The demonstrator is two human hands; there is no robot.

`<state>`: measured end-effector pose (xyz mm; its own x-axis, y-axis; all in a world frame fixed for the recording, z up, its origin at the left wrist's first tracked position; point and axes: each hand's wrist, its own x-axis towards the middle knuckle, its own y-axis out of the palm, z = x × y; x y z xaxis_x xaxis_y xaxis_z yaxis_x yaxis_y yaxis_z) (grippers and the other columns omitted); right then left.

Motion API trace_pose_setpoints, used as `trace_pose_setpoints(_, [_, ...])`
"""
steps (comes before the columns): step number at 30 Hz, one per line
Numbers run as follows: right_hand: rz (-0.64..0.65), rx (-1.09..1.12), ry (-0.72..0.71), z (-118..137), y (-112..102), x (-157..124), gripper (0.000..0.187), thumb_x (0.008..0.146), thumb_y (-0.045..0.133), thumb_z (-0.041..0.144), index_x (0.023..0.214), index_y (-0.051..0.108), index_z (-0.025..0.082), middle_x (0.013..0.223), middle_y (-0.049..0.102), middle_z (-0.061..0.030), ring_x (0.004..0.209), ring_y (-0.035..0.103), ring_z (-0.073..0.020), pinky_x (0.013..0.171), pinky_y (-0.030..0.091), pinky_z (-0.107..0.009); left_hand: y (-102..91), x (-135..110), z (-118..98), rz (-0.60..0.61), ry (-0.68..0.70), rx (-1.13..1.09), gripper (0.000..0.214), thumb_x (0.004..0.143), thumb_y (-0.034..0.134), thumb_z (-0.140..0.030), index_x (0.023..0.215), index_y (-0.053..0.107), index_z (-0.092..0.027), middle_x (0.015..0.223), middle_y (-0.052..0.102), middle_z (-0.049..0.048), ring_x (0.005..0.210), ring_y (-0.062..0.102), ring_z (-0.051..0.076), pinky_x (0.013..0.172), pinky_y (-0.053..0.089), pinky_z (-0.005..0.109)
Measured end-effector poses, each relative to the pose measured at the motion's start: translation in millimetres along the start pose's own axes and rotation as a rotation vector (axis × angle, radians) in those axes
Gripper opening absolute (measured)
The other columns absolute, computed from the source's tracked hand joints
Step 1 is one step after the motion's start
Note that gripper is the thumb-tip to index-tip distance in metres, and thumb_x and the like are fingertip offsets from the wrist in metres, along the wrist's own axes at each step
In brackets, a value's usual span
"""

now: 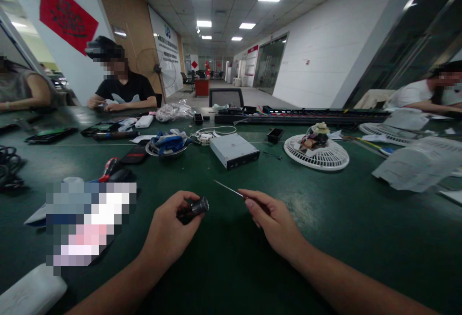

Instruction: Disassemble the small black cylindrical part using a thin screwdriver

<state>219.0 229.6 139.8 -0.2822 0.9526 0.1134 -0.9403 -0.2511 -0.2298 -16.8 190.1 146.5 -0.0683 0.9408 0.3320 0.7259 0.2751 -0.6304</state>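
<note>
My left hand [172, 230] is closed around a short dark handle with a metal collar [198, 206], its open end pointing right. Fingers of my right hand [271, 219] pinch a thin metal screwdriver shaft [228, 189], whose tip points up and left, a little apart from the handle. Both hands hover just above the green table [325, 228], near its front edge.
A grey optical drive [234, 150] lies ahead. A white fan grille [316, 152] with a motor on it sits to the right, and a bowl of blue cloth [166, 143] to the left. Tools and a red-handled screwdriver [110, 168] lie at left. Other people sit across the table.
</note>
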Motion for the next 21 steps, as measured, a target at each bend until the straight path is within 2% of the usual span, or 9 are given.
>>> trace_pose_setpoints(2, [-0.054, 0.107, 0.012, 0.7, -0.3, 2.5, 0.036, 0.080, 0.067, 0.044, 0.108, 0.064, 0.022, 0.072, 0.058, 0.0001, 0.059, 0.051, -0.0136, 0.051, 0.040, -0.027, -1.4, 1.9, 1.9, -0.006, 0.003, -0.012, 0.024, 0.076, 0.067, -0.027, 0.098, 0.064, -0.020, 0.080, 0.071, 0.0026, 0.070, 0.068, 0.018, 0.062, 0.054, 0.030])
trace_pose_setpoints(5, [-0.127, 0.192, 0.023, 2.9, 0.3, 2.6, 0.032, 0.074, 0.073, 0.043, 0.095, 0.066, 0.020, 0.073, 0.061, -0.0011, 0.059, 0.052, -0.0134, 0.051, 0.043, -0.027, -1.0, 1.7, 0.3, -0.007, 0.006, -0.018, 0.025, 0.076, 0.068, -0.028, 0.099, 0.064, -0.020, 0.080, 0.071, 0.0027, 0.070, 0.068, 0.018, 0.061, 0.054, 0.030])
trace_pose_setpoints(9, [-0.174, 0.189, 0.006, 4.6, 0.5, 0.2, 0.030, 0.075, 0.071, 0.044, 0.091, 0.067, 0.019, 0.072, 0.062, -0.0022, 0.058, 0.051, -0.0130, 0.051, 0.044, -0.028, 0.5, -0.9, -3.8, 0.009, 0.047, -0.036, 0.025, 0.076, 0.068, -0.027, 0.099, 0.063, -0.019, 0.082, 0.071, 0.0030, 0.071, 0.068, 0.017, 0.062, 0.055, 0.029])
trace_pose_setpoints(15, [-0.073, 0.209, -0.040, 1.0, 2.2, -2.1, 0.028, 0.085, 0.061, 0.046, 0.093, 0.061, 0.019, 0.075, 0.061, -0.0025, 0.064, 0.057, -0.0145, 0.056, 0.047, -0.028, 1.0, -4.2, -1.4, 0.036, 0.200, -0.080, 0.021, 0.077, 0.067, -0.019, 0.097, 0.064, -0.020, 0.094, 0.070, 0.0040, 0.081, 0.067, 0.016, 0.073, 0.056, 0.030])
trace_pose_setpoints(18, [-0.061, 0.201, -0.043, 0.3, 2.7, -3.0, 0.027, 0.088, 0.057, 0.046, 0.092, 0.059, 0.019, 0.075, 0.060, -0.0027, 0.065, 0.057, -0.0142, 0.056, 0.047, -0.027, 0.9, -4.7, -0.7, 0.070, 0.216, -0.071, 0.023, 0.077, 0.068, -0.019, 0.100, 0.065, -0.020, 0.096, 0.070, 0.0043, 0.083, 0.067, 0.017, 0.075, 0.057, 0.031])
trace_pose_setpoints(21, [0.002, 0.230, -0.047, 0.6, 2.6, -3.0, 0.026, 0.089, 0.057, 0.045, 0.091, 0.058, 0.019, 0.074, 0.060, -0.0022, 0.066, 0.058, -0.0144, 0.058, 0.049, -0.028, 0.4, -4.9, -1.8, 0.112, 0.218, -0.060, 0.023, 0.076, 0.068, -0.020, 0.100, 0.066, -0.020, 0.094, 0.070, 0.0041, 0.082, 0.067, 0.017, 0.074, 0.057, 0.031])
